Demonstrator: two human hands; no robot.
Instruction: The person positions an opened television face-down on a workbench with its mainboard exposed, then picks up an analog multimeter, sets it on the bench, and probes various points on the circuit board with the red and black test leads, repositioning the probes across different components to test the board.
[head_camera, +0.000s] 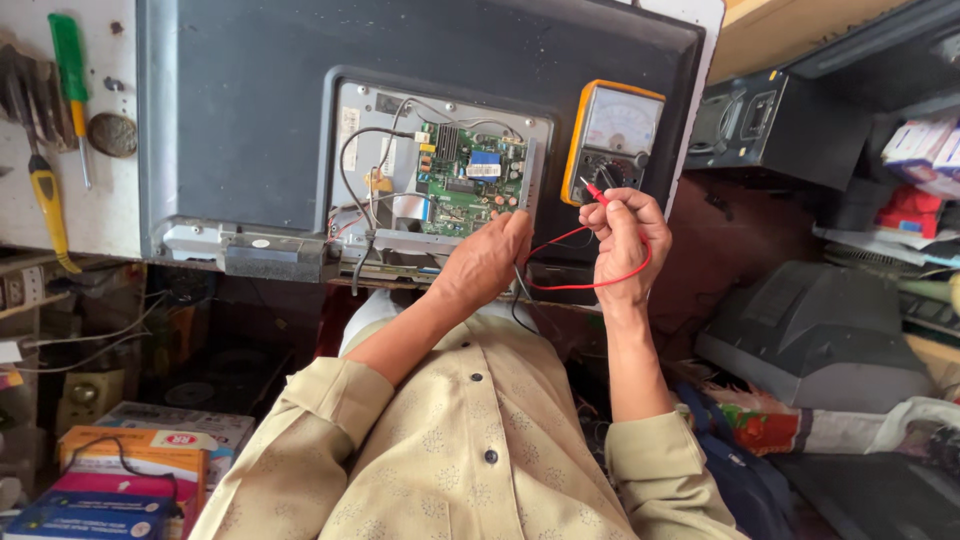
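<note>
A flat-screen set (250, 120) lies with its dark back up and its cover open on a green circuit board (465, 180). My left hand (488, 262) rests at the board's lower right edge, fingers closed on what looks like a black test lead (520, 290). My right hand (625, 238) pinches a red test probe (592, 190), its tip at the dial of a yellow-cased analog multimeter (615, 140) that lies on the set. The red lead (590, 285) loops below my right hand.
A green-handled screwdriver (68, 60) and a yellow-handled one (48, 205) lie at the left on a white surface. A black box (775, 125) and a grey device (815, 335) sit at the right. Cardboard boxes (130, 465) are stacked at the lower left.
</note>
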